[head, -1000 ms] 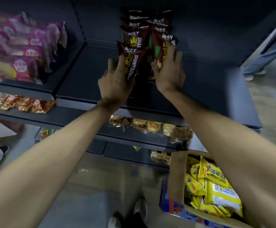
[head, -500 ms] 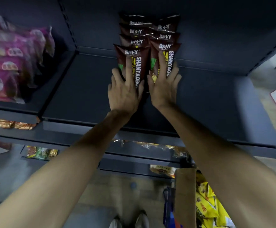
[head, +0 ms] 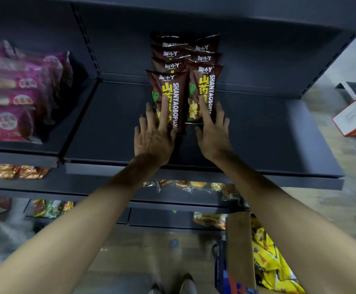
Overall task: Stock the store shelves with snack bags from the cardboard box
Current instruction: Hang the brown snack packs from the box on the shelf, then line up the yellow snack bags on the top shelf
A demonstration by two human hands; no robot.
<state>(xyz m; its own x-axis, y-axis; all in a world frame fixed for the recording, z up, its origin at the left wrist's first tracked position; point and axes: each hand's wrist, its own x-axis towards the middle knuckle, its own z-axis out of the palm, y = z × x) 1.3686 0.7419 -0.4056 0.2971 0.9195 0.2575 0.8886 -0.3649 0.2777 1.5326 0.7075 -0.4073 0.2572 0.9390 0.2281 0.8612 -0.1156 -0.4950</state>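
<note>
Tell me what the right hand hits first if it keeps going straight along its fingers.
The right hand already touches the front right brown snack bag; pushing on would likely press it into the bags stacked behind.

Single head-worn view, wide-angle, looking forward and down.
Close on the dark shelf [head: 257, 132] at arm's reach; floor and cardboard box [head: 239, 247] fall along the lower edge.
</note>
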